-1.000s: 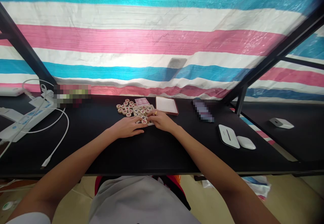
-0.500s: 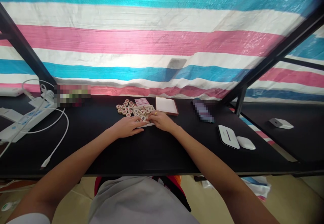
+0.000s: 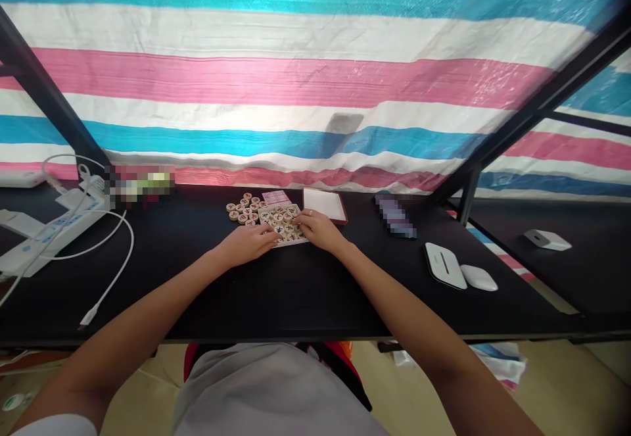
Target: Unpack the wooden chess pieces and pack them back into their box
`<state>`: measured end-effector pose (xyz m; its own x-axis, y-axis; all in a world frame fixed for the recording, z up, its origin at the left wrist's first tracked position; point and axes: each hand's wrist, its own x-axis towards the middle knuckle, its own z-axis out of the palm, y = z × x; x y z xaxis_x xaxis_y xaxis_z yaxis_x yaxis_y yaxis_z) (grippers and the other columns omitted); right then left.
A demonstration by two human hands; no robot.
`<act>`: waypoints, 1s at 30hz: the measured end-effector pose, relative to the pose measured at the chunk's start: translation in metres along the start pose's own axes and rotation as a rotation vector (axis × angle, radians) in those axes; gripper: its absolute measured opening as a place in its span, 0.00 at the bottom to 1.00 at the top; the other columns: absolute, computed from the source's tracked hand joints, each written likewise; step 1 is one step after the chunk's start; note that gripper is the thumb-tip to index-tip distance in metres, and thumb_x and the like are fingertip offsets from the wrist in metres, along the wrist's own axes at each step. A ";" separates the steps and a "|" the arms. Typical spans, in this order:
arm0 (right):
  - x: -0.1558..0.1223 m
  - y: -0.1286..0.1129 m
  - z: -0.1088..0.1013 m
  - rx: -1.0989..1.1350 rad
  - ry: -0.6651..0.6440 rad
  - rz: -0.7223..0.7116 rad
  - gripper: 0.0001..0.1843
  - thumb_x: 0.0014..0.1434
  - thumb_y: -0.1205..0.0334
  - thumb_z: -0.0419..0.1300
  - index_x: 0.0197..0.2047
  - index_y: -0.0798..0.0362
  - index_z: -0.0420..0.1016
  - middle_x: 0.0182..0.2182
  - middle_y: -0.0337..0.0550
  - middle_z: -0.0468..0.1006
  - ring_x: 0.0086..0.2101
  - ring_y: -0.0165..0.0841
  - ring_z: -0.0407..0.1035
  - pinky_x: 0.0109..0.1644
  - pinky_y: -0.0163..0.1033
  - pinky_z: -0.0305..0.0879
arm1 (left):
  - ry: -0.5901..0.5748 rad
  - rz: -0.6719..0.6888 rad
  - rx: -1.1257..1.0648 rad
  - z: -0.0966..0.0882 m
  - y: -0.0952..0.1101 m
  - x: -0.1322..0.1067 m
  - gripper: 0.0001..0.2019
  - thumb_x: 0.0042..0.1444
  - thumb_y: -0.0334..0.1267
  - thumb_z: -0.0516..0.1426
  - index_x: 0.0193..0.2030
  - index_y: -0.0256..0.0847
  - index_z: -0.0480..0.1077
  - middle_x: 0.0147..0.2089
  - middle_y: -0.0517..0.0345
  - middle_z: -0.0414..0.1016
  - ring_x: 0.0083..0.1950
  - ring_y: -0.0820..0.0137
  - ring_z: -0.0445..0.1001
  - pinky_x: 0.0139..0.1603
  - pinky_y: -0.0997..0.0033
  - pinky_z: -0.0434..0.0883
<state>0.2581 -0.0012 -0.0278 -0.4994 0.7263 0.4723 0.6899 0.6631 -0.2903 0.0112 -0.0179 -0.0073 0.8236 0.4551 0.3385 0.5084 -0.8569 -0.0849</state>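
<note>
At frame centre, left hand point(image 3: 249, 244) and right hand point(image 3: 318, 231) flank a tray point(image 3: 294, 242) of pieces point(image 3: 282, 218) on the desk point(image 3: 296, 291); fingers lie narrow against it, grip impossible to tell

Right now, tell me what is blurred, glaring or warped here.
Head view: a left pixelated patch and a right pixelated patch hide things on the black table; the striped tarp shines near the top; the wide lens splays the forearms; the round pieces by the left hand and right hand are too small to read.
</note>
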 end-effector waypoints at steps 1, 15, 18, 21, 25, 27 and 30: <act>0.000 0.000 0.000 0.004 -0.015 0.007 0.15 0.56 0.75 0.49 0.37 0.54 0.76 0.39 0.47 0.76 0.40 0.37 0.70 0.47 0.42 0.67 | 0.023 -0.001 0.001 0.000 0.000 0.000 0.15 0.66 0.41 0.45 0.50 0.42 0.70 0.44 0.55 0.74 0.37 0.73 0.74 0.34 0.76 0.67; 0.002 -0.001 -0.001 0.046 -0.060 0.063 0.15 0.56 0.75 0.49 0.36 0.53 0.76 0.37 0.45 0.76 0.39 0.35 0.69 0.47 0.40 0.64 | -0.091 -0.200 -0.060 -0.018 -0.015 -0.002 0.14 0.61 0.46 0.50 0.38 0.41 0.72 0.36 0.58 0.76 0.38 0.69 0.74 0.32 0.75 0.63; 0.002 -0.001 -0.002 0.051 -0.067 0.072 0.15 0.56 0.75 0.49 0.36 0.54 0.76 0.38 0.46 0.76 0.39 0.35 0.69 0.46 0.39 0.64 | -0.248 -0.232 -0.130 -0.027 -0.021 -0.002 0.11 0.58 0.45 0.52 0.36 0.41 0.71 0.36 0.59 0.76 0.37 0.69 0.74 0.33 0.74 0.62; 0.003 -0.002 -0.002 0.053 -0.077 0.077 0.16 0.56 0.75 0.49 0.36 0.55 0.76 0.38 0.46 0.76 0.39 0.35 0.70 0.47 0.39 0.64 | -0.343 -0.270 -0.170 -0.030 -0.024 -0.002 0.10 0.56 0.46 0.54 0.35 0.42 0.70 0.36 0.60 0.76 0.37 0.69 0.73 0.33 0.74 0.62; 0.003 -0.001 -0.002 0.065 -0.073 0.077 0.16 0.56 0.75 0.49 0.36 0.55 0.76 0.38 0.47 0.76 0.39 0.35 0.70 0.47 0.39 0.65 | -0.336 -0.250 -0.152 -0.024 -0.026 -0.003 0.10 0.57 0.46 0.54 0.36 0.42 0.69 0.37 0.60 0.75 0.37 0.69 0.73 0.33 0.74 0.62; 0.003 -0.001 -0.002 0.067 -0.070 0.079 0.16 0.56 0.75 0.49 0.36 0.54 0.76 0.38 0.46 0.76 0.39 0.35 0.70 0.46 0.40 0.65 | -0.308 -0.223 -0.122 -0.019 -0.028 -0.004 0.10 0.58 0.45 0.53 0.36 0.42 0.70 0.38 0.59 0.74 0.38 0.69 0.73 0.32 0.74 0.62; 0.003 -0.001 -0.002 0.071 -0.064 0.080 0.15 0.56 0.75 0.49 0.36 0.54 0.76 0.38 0.46 0.76 0.39 0.35 0.70 0.46 0.40 0.65 | -0.261 -0.194 -0.077 -0.013 -0.030 -0.006 0.11 0.59 0.44 0.51 0.37 0.42 0.71 0.41 0.57 0.73 0.39 0.70 0.74 0.32 0.75 0.63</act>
<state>0.2571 -0.0002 -0.0248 -0.4785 0.7858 0.3919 0.6909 0.6124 -0.3843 -0.0120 0.0017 0.0058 0.7550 0.6496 0.0888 0.6497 -0.7595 0.0325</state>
